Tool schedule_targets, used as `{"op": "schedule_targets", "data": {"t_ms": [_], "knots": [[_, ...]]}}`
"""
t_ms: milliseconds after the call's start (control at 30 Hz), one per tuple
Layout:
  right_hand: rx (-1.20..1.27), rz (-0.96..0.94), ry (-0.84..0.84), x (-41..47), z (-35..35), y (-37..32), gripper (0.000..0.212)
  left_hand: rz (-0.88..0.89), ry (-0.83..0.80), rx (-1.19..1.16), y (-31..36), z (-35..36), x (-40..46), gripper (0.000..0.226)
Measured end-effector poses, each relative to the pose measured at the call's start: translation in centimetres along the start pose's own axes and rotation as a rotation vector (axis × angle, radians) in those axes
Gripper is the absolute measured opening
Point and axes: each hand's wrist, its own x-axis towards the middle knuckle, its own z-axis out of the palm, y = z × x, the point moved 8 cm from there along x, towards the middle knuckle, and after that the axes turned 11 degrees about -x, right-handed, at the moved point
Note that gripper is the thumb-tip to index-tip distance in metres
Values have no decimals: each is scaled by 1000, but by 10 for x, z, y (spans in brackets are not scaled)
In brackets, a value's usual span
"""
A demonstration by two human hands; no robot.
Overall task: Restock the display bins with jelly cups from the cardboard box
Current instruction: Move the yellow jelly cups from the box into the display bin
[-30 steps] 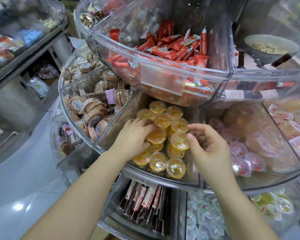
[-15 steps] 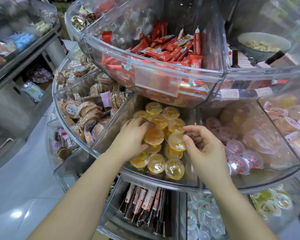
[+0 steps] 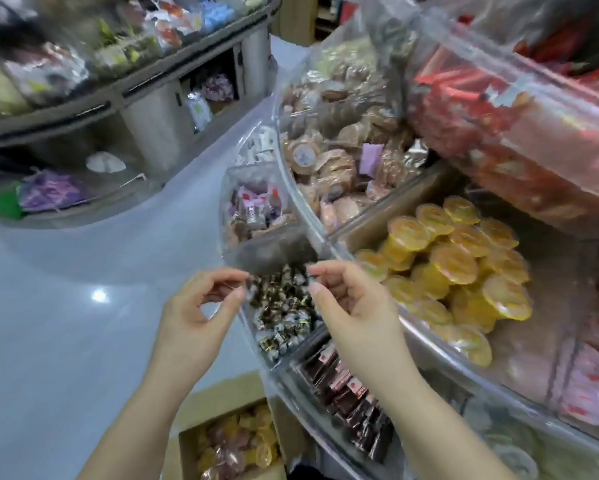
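Orange jelly cups lie piled in a clear display bin at the right. An open cardboard box on the floor at the bottom holds several yellow and pink jelly cups. My left hand and my right hand hover side by side in front of the display, outside the jelly bin. The fingers of both are loosely curled and hold nothing. The view is blurred by motion.
Clear tiered bins hold round wrapped cakes, red packets, dark wrapped candies and dark bars. Pink jelly cups fill the bin at the far right. Another snack stand stands at the left across a grey floor.
Both hands have pulled out of the orange jelly bin and moved left and down, empty. The head has turned left and down, bringing the cardboard box into view.
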Motion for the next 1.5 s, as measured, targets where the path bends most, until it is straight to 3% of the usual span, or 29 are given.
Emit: {"op": "schedule_targets", "data": {"t_ms": [133, 233, 367, 533, 600, 700, 767, 833, 933, 1067, 1133, 1200, 1300, 1400, 1500], "knots": [[-33, 27, -390, -37, 144, 30, 19, -306, 247, -15, -115, -80, -79, 36], [-173, 195, -681, -86, 243, 118, 17, -551, 289, -19, -219, -102, -150, 37], [-465, 501, -945, -164, 328, 290, 15, -810, 144, 82, -358, -88, -239, 30], [-885, 530, -1127, -204, 389, 470, 15, -1033, -30, 144, -531, -44, -304, 27], [-971, 437, -1148, -203, 415, 521, 26, -1037, -89, 206, -591, -29, -310, 30], [-1218, 71, -1284, -207, 457, 579, 41, -1042, -208, 332, -667, -2, -312, 40], [-1403, -254, -1476, -224, 476, 604, 40, -1074, -400, 490, -703, 18, -318, 48], [-1476, -464, -1583, -237, 482, 623, 38, -1044, -617, 699, -723, 31, -324, 46], [-1406, -489, -1544, -235, 488, 633, 38, -789, -874, 1003, -735, 43, -322, 39], [-1318, -312, -1524, -223, 487, 637, 37, -590, -887, 1087, -740, 45, -306, 33], [-1220, -155, -1444, -218, 485, 636, 39, -625, -806, 1040, -739, 39, -298, 30], [-1023, 130, -1284, -210, 479, 635, 50, -664, -689, 950, -735, 34, -292, 28], [-808, 417, -1084, -205, 471, 634, 65, -743, -381, 678, -727, 21, -285, 16], [-781, 505, -946, -204, 467, 637, 73, -946, -19, 181, -734, 13, -285, 16], [-826, 514, -917, -204, 468, 642, 75, -1032, 81, -18, -744, 18, -286, 31]]}}
